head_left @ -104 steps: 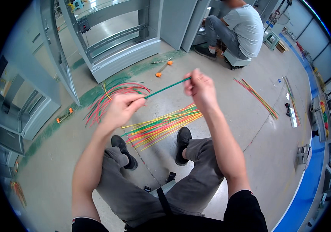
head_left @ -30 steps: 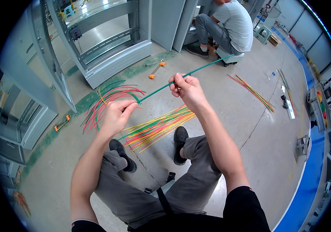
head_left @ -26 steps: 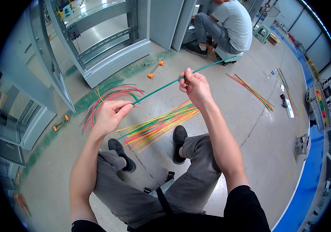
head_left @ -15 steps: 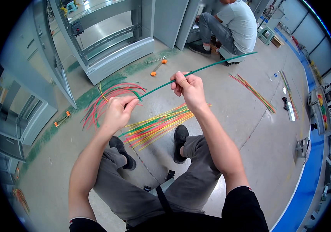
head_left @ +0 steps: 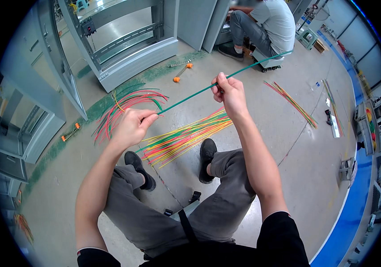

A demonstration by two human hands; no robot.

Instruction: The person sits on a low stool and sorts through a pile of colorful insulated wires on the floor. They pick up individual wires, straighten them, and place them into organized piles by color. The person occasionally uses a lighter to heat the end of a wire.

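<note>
A long green wire (head_left: 190, 96) stretches between my hands, its far end reaching up to the right. My left hand (head_left: 132, 127) pinches it near its lower left end. Higher up and to the right, my right hand (head_left: 229, 94) grips the same wire between thumb and fingers. Below my hands, a straight bundle of red, yellow and green wires (head_left: 186, 137) lies on the floor in front of my shoes. Beyond my left hand spreads a heap of curved red and green wires (head_left: 130, 103).
An open grey cabinet frame (head_left: 137, 60) stands ahead left. A co-worker (head_left: 270, 29) sits ahead on a low wheeled seat. Orange-ended springy parts (head_left: 182, 73) lie near the cabinet. To the right is another wire bundle (head_left: 292, 103). A blue floor strip (head_left: 348, 227) runs along the right.
My right hand has slid along the green wire, up and to the right, away from my left hand. The left hand stays at nearly the same place, still pinching the wire.
</note>
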